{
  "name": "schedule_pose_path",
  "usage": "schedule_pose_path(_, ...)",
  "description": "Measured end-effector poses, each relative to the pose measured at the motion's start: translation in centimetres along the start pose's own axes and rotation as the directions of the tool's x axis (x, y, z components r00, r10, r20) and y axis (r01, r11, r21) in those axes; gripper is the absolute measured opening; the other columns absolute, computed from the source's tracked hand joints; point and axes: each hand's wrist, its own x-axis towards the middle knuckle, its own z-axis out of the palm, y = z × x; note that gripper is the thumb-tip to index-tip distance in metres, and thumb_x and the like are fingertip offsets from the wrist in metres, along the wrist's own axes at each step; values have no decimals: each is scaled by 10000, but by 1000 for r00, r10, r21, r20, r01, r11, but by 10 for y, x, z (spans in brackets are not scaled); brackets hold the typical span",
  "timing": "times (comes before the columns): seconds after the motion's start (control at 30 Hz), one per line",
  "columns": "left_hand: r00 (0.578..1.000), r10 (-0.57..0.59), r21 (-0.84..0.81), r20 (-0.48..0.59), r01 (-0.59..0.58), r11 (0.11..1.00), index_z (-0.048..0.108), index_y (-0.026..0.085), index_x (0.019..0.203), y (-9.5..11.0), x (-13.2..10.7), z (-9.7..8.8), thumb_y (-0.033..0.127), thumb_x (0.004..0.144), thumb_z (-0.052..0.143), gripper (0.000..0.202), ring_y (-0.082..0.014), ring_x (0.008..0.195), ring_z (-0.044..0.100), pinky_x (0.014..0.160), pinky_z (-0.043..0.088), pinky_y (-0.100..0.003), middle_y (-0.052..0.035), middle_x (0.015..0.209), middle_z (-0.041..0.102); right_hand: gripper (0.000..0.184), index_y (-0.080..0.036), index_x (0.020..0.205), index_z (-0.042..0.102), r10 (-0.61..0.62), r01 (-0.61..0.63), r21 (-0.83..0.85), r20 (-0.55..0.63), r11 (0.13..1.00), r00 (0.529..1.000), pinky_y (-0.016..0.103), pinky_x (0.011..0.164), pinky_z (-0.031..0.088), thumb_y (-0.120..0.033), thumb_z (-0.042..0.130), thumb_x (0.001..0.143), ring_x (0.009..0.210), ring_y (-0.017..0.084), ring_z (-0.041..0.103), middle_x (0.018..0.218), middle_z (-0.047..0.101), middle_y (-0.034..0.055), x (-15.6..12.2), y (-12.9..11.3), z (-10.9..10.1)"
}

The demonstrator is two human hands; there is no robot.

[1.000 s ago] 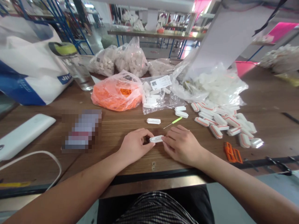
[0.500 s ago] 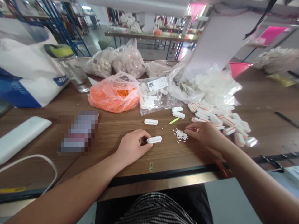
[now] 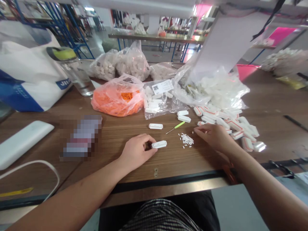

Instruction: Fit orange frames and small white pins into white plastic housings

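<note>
Head view: the left hand [image 3: 136,152] rests on the tabletop [image 3: 115,131], its fingers [image 3: 147,138] closed around one end of a white housing [image 3: 159,144]. The housing's long axis runs left to right, free end pointing toward a heap of tiny white pieces [image 3: 186,140]. That heap lies between the two hands, just beside the housing's free end and just left of the right hand [image 3: 216,138], which is the nearer one. The right hand's fingers [image 3: 198,130] stretch leftward, close together, tips on the wood. Whether they pinch a piece is too small to tell.
</note>
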Motion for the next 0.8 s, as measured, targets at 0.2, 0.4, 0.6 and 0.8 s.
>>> schedule_pose_path(0.2, 1000, -20, -9, -4, 20, 1000, 669, 225, 838, 0, 0, 0, 246, 748, 681, 93, -115, 571, 486, 584, 371, -253, 38, 675, 562, 247, -209, 808, 759, -19, 17, 40, 52, 999, 998, 307, 651, 481, -339, 550, 785, 738, 222, 681, 840, 761, 47, 8, 6, 4)
schedule_pose_path(0.4, 1000, -6, -16, -11, 6, 1000, 670, 224, 842, 0, -1, 0, 243, 748, 680, 97, -119, 583, 494, 589, 372, -255, 35, 681, 571, 234, -208, 769, 748, -18, 21, -41, 61, 999, 998, 299, 613, 455, -330, 548, 784, 691, 216, 669, 786, 748, 47, 8, 5, 6)
schedule_pose_path(0.6, 1000, -17, -23, -22, 16, 1000, 672, 219, 831, 0, -1, 1, 246, 740, 684, 95, -112, 569, 489, 588, 373, -254, 37, 674, 564, 200, -211, 699, 702, 5, -3, -47, 46, 999, 999, 299, 594, 426, -315, 544, 764, 628, 198, 633, 689, 715, 30, 6, 2, 10)
schedule_pose_path(0.8, 999, -33, -33, -15, 32, 999, 676, 221, 837, 1, -2, 2, 244, 733, 687, 108, -114, 564, 494, 589, 381, -256, 38, 671, 568, 197, -225, 701, 694, -3, 6, -38, 81, 999, 997, 301, 576, 414, -349, 551, 752, 631, 199, 633, 674, 693, 20, 9, 4, 13)
